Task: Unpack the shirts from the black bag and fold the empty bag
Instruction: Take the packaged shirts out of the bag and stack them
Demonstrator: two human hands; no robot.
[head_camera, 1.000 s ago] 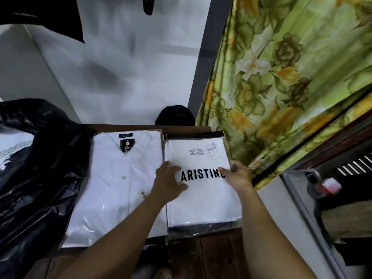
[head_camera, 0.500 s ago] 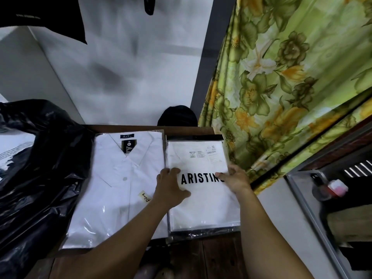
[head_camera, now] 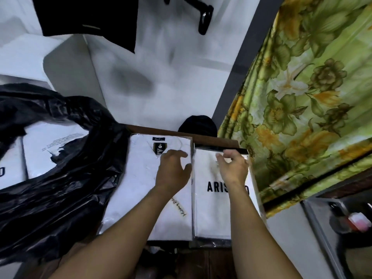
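The crumpled black bag (head_camera: pixel 60 198) lies at the left, its mouth open on white packaged shirts (head_camera: pixel 52 150) still inside. Two packs lie side by side on the wooden table (head_camera: pixel 217 260): a collared white shirt (head_camera: pixel 138 190) and, to its right, a white pack printed ARISTINO (head_camera: pixel 213 216). My left hand (head_camera: pixel 173 170) hovers over the collared shirt's upper right corner, fingers loosely bent and holding nothing. My right hand (head_camera: pixel 231 168) is over the far end of the ARISTINO pack, fingers lightly bent near its top edge, blurred.
A green floral curtain (head_camera: pixel 302 97) hangs close on the right. A white wall stands behind the table, with a dark rounded object (head_camera: pixel 197 125) at the table's far edge. Black clothing (head_camera: pixel 86 15) hangs above. A metal shelf (head_camera: pixel 342 228) sits at lower right.
Both hands have slid from the middle of the ARISTINO pack to its far end, the left one now over the collared shirt. The packs stay in place.
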